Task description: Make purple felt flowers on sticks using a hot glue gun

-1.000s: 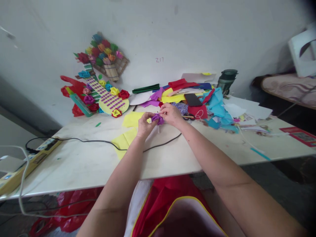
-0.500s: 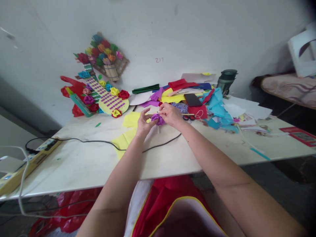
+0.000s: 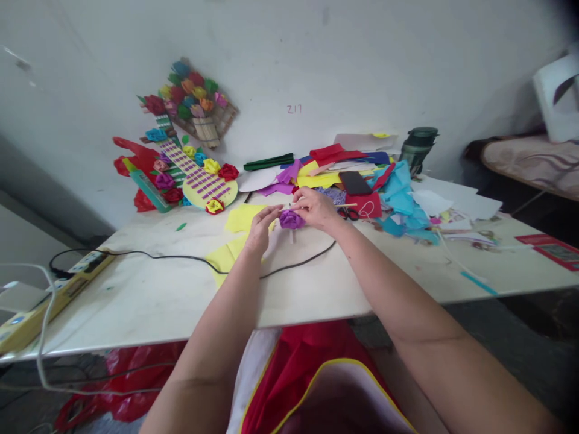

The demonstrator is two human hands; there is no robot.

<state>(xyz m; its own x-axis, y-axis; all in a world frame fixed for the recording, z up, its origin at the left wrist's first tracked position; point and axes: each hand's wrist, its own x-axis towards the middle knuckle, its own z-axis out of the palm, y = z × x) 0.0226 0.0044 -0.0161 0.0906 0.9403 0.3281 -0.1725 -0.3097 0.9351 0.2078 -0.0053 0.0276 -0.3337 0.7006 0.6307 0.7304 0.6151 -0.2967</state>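
Between both hands (image 3: pixel 289 211) sits a ruffled, rounded purple paper flower (image 3: pixel 292 219)

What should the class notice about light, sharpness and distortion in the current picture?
Head view: soft, dull light with no harsh glare on the table; a dark upper right corner; forearms stretched toward the lower edge; small print on the red card unreadable; details around the left hand and right hand soft.

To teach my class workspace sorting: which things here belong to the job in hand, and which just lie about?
In hand:
purple paper flower, between left hand and right hand
thin stick, by the right hand

Apparently just lying about:
phone
dark bottle
power strip
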